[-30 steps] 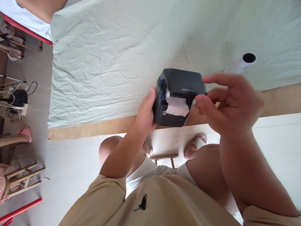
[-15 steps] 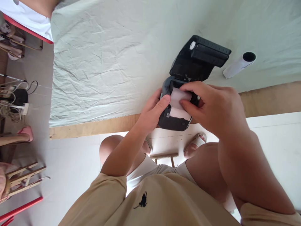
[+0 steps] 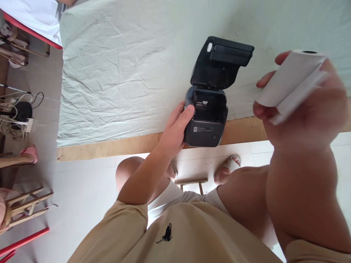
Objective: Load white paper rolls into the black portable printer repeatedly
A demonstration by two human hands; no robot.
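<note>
A dark handheld label printer is held over the table's front edge, its lid tipped back. My left hand grips its left side, thumb on the rim. The paper compartment has no roll in it; a small white patch shows inside. At the right, raised above the cloth, a white paper roll is in my right hand, with a loose flap of paper hanging along it. That hand is blurred by motion, its fingers curled around the roll.
A pale green wrinkled cloth covers the table, with a bare wooden edge in front. Another person's white clothing shows at upper left. Cables and a wooden stool are on the left floor.
My right hand has left the printer and moved right and up, now holding a paper roll. The compartment's paper is out. The roll standing on the cloth no longer shows. The printer shifted slightly left.
</note>
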